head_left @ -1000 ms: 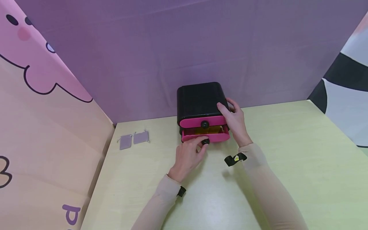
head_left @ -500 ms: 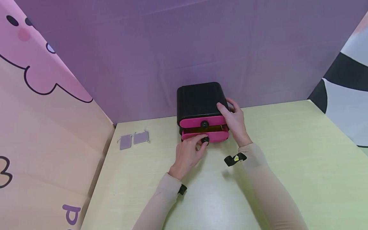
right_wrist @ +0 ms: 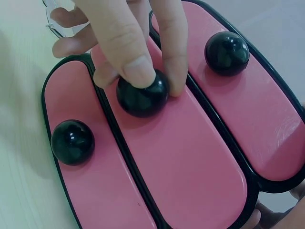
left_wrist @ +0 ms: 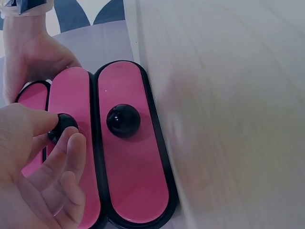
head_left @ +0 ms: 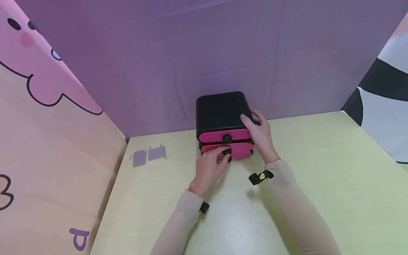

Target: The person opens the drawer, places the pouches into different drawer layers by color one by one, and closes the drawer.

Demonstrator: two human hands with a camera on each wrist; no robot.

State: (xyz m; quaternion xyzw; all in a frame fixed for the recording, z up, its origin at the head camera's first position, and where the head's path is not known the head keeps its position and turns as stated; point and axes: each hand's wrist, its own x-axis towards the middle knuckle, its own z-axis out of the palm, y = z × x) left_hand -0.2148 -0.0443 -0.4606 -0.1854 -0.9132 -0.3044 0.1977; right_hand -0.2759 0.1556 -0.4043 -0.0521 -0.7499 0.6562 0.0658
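Observation:
A small black drawer cabinet (head_left: pixel 223 109) stands on the table against the purple backdrop. The wrist views show its three pink drawer fronts with round black knobs, all flush with the frame. My left hand (head_left: pixel 208 169) pinches the knob (right_wrist: pixel 143 95) of the middle drawer (right_wrist: pixel 190 162) between thumb and fingers. My right hand (head_left: pixel 262 136) grips the cabinet's right side, its thumb on the top edge and its other fingers along the side wall, partly hidden. In the head view, the lowest drawer is mostly hidden under the middle one.
Two small grey-purple drawstring pouches (head_left: pixel 139 158) lie flat on the left of the pale table (head_left: pixel 318 170). A purple cloth (head_left: pixel 159 71) rises behind the cabinet. Printed cartoon panels border the table on the left and right.
The middle drawer, partly pulled out with its yellowish inside showing earlier, has slid back into the cabinet. My left hand moved forward with its knob; my right hand stayed in place.

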